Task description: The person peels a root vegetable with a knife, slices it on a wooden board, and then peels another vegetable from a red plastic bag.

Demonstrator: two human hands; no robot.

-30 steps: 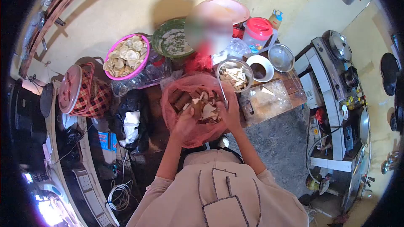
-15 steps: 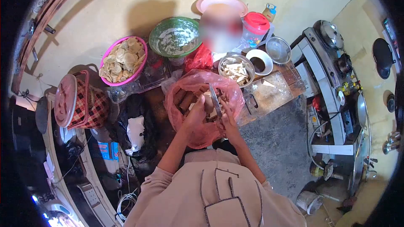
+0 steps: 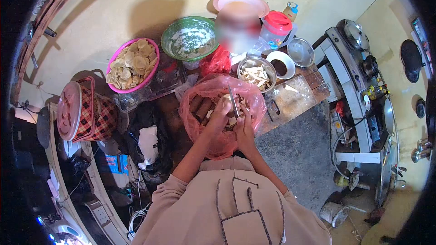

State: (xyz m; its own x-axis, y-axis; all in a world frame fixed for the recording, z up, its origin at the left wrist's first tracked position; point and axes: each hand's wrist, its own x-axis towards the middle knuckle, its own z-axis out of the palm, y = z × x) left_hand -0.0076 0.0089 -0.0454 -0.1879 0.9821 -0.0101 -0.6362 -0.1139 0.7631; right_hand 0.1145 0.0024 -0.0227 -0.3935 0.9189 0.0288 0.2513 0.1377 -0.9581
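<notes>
An open pink plastic bag point(image 3: 190, 129) holds brown-skinned roots that look like cassava point(image 3: 205, 109), along with pale pieces and peelings. Over it, my left hand point(image 3: 219, 115) is closed round a pale piece of cassava, mostly covered by the fingers. My right hand point(image 3: 245, 129) grips a knife point(image 3: 233, 100), its handle hidden in the fingers. The blade points up and away from me, right beside the left hand's fingers. Just behind the bag stands a metal bowl point(image 3: 242, 83) of white cut pieces.
A worn cutting board point(image 3: 299, 97) lies to the right, near a white bowl of dark liquid point(image 3: 287, 73). Behind are a green basin point(image 3: 172, 47) and a pink basket point(image 3: 154, 70) of round chips. A lidded checked basket point(image 3: 102, 118) stands left; a stove point(image 3: 343, 59) stands right.
The knife has shifted slightly right and its blade now shows more edge-on. My left hand has moved a little up and right, covering more of the pale piece.
</notes>
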